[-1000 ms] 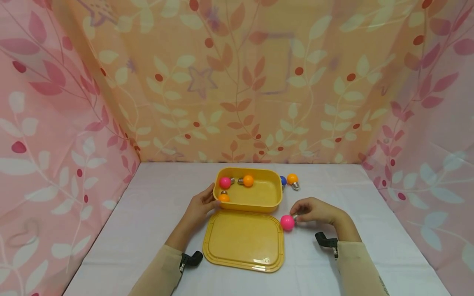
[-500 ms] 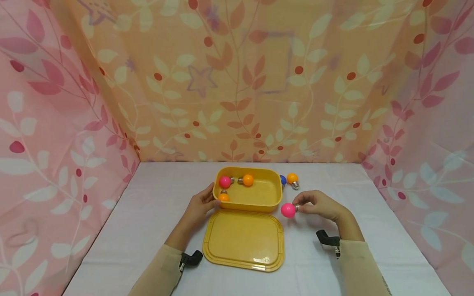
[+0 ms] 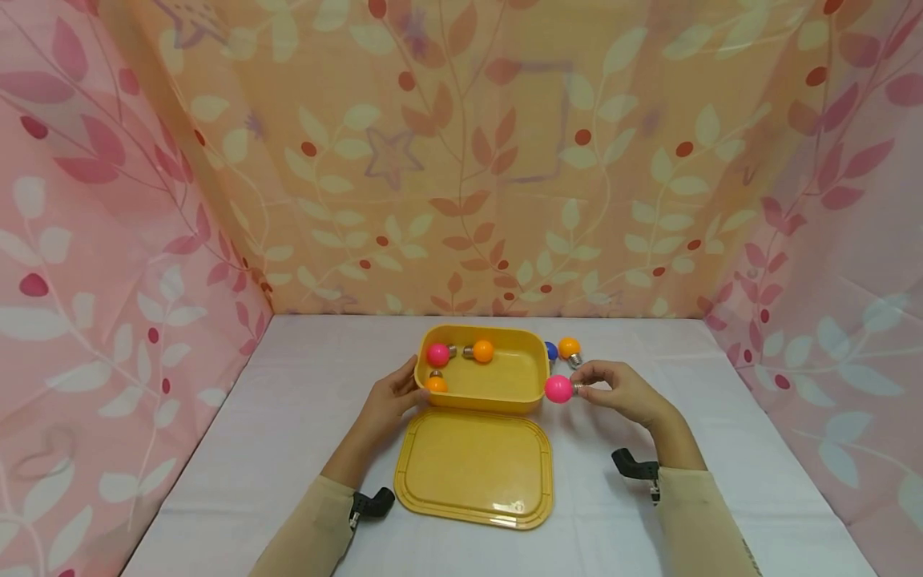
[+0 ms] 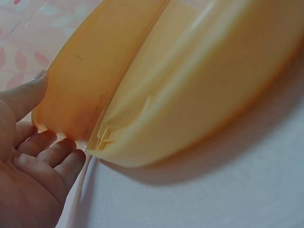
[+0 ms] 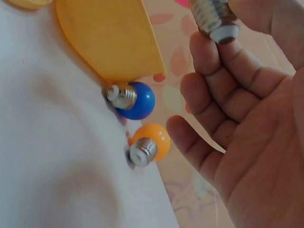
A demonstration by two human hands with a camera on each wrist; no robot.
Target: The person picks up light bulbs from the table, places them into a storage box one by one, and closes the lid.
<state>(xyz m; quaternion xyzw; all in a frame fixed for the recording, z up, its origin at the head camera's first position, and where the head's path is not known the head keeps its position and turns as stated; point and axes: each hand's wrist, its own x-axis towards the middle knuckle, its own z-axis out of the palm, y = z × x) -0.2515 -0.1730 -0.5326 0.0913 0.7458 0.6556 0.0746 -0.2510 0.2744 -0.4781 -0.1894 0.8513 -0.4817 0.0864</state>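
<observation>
White-clothed tabletop: pink bulb [image 3: 558, 389], pinched by its screw base in right hand [image 3: 622, 390], now lifted to yellow box [image 3: 530, 397] right rim, nearly in; left hand [image 3: 389, 402] open, steadying left wall.

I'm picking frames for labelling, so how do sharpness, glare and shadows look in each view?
Head view: evenly lit and sharp, with small glare spots on the yellow lid and soft shadows. Left wrist view: the yellow box fills the frame, soft-focused, casting a broad shadow on the white cloth. Right wrist view: the right hand is near and slightly blurred; the blue bulb and orange bulb are reasonably clear.
</observation>
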